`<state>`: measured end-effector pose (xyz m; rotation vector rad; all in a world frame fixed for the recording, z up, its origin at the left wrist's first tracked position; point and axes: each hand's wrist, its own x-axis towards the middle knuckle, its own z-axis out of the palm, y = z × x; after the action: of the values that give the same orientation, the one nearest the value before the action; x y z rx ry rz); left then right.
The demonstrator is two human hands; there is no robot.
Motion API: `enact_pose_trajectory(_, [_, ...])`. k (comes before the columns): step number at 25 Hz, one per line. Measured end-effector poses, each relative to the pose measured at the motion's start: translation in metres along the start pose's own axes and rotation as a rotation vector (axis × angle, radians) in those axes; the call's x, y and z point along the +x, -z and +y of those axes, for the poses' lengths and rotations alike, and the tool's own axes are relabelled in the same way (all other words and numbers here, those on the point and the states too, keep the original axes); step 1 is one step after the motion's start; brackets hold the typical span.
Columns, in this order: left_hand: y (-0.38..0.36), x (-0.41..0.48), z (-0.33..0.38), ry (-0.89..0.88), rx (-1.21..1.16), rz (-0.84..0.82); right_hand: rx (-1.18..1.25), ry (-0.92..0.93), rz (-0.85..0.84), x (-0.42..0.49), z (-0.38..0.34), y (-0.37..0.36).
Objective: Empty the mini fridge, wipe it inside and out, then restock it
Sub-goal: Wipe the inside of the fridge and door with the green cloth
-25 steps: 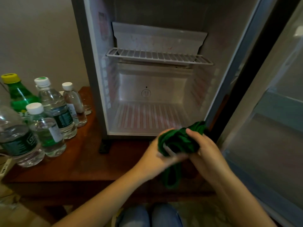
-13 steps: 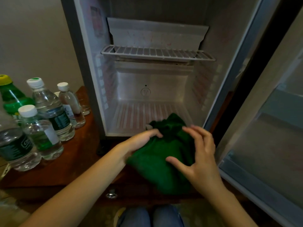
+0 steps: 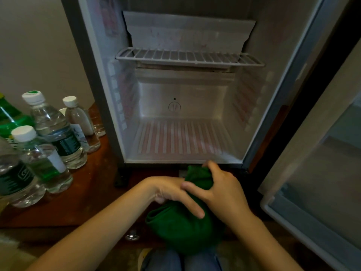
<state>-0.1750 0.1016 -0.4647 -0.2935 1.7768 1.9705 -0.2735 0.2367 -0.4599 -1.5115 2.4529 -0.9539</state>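
Since half a second ago both hands have drawn back from the fridge's lip toward the lap. The green cloth (image 3: 181,229), then loose between spread fingers, is now gathered into a bundle.

One mini fridge (image 3: 175,90) stands open at twelve o'clock, bare inside but for one white wire shelf (image 3: 189,58) across its upper part. There is one cloth and two hands. The cloth hangs at six o'clock, just in front of the fridge's bottom edge and above the knees. The right hand (image 3: 224,190) grips its upper end, thumb and fingers curled tight round the knot. The left hand (image 3: 170,192) lies across the middle with one finger stretched straight over the fabric. Its other fingers tuck underneath, and I cannot tell whether they clutch anything.

At nine o'clock five bottles crowd the wooden cabinet top (image 3: 91,192). There are three white-capped bottles (image 3: 58,137) of clear plastic and a fourth clear bottle (image 3: 13,178) cut by the left edge. One green bottle (image 3: 9,120) is half hidden behind them. Something small and glassy sits behind the smallest, too dim to name.

The fridge door (image 3: 322,182) stands swung open at three o'clock and runs out of view. Two knees in blue jeans (image 3: 181,261) are cut off at the bottom. A round metal knob (image 3: 132,236) shows at seven o'clock, below the cabinet top.
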Motion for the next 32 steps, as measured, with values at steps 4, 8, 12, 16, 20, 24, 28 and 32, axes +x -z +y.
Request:
enact_pose_trajectory(4, [0.001, 0.006, 0.001, -0.105, -0.284, 0.264, 0.188, 0.044, 0.028, 0.003, 0.006, 0.007])
enact_pose_trajectory(8, [0.013, 0.016, 0.020, -0.262, -0.573, 0.369, -0.210, 0.153, -0.159, -0.007, 0.007, 0.001])
enact_pose_trajectory(12, [0.043, 0.026, 0.063, -0.227, -0.257, 0.519, -0.359, 0.085, 0.013, 0.048, 0.002, -0.001])
enact_pose_trajectory(16, [0.089, 0.013, 0.052, -0.055, 0.664, 1.021, -0.419, 0.009, -0.361, 0.088, 0.013, -0.012])
enact_pose_trajectory(20, [0.088, -0.019, -0.023, -0.286, 0.756, 1.226, -0.373, -0.018, -0.353, 0.095, 0.009, -0.041])
enact_pose_trajectory(24, [0.075, -0.043, -0.076, -0.484, 0.806, 1.411, -0.501, 0.071, -0.242, 0.129, 0.011, -0.058])
enact_pose_trajectory(28, [0.078, -0.060, -0.099, -0.657, 0.630, 1.646, -0.528, 0.009, -0.284, 0.207, 0.013, -0.070])
enact_pose_trajectory(32, [0.088, -0.060, -0.099, -0.497, 0.285, 1.741, -0.529, -0.029, -0.272, 0.171, -0.010, -0.082])
